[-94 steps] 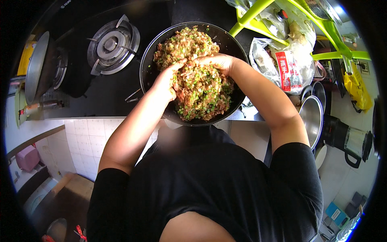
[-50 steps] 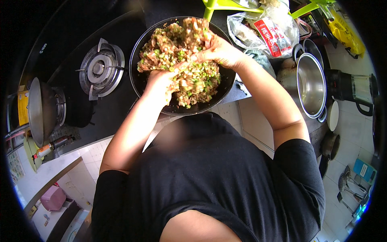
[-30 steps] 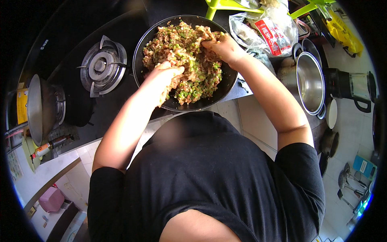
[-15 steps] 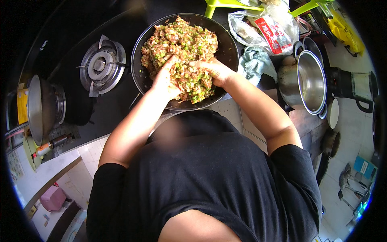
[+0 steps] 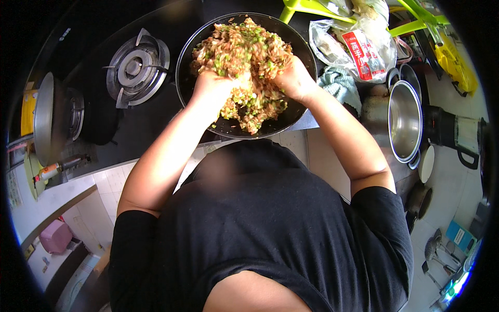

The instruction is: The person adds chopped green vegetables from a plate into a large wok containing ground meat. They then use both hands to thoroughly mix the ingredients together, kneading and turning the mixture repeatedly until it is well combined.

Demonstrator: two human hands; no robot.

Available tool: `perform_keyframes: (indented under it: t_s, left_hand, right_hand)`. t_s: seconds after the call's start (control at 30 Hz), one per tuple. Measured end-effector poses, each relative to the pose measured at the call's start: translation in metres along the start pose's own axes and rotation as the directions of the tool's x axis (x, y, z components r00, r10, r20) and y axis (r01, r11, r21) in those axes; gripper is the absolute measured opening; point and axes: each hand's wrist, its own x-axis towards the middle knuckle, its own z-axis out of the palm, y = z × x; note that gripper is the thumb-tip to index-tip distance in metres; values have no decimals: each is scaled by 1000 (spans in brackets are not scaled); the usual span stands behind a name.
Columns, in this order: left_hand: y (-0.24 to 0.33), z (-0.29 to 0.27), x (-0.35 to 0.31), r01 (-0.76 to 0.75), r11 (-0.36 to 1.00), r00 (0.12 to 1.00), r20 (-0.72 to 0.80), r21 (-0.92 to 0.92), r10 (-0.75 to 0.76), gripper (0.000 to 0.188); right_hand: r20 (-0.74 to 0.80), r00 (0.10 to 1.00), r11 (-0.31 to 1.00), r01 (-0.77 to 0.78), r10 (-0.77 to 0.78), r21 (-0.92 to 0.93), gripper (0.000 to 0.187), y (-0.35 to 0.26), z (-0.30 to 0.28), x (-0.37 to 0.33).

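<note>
A wide dark pan (image 5: 295, 110) holds a big mound of minced meat mixture (image 5: 249, 99), pinkish brown with chopped green bits. My left hand (image 5: 212, 92) is pushed into the left side of the mound, its fingers closed round a heap and mostly buried. On the opposite side my right hand (image 5: 295, 80) grips the mixture too, with its fingertips sunk out of sight. The heap between the hands and toward the far rim is raised and smeared by motion. Some mixture lies loose at the pan's near side.
Left of the pan is a gas burner (image 5: 133, 66); a wok (image 5: 46, 117) stands farther left. To the right are a plastic bag (image 5: 335, 49), a blue-green cloth (image 5: 340, 86), a steel pot (image 5: 405, 122) and a blender (image 5: 465, 132). A green rack (image 5: 301, 6) stands behind.
Both hands have moved deeper into the mound and gripped it, the left with its back now turned up. The mixture has been pushed up toward the far side, leaving bare pan near me.
</note>
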Motion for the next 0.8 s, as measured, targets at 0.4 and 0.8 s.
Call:
perform_keyframes:
  t_s: [0.4,0.8]
  left_hand:
    - [-8,-16,-5,179,984,967,-187,17,-172,30]
    - [-27,-16,31,475,788,868,64,-391,-492,28]
  right_hand:
    - [44,999,715,26,7,-699,48,-9,-3,58]
    - [635,719,663,-625,283,412,65,77,24,70]
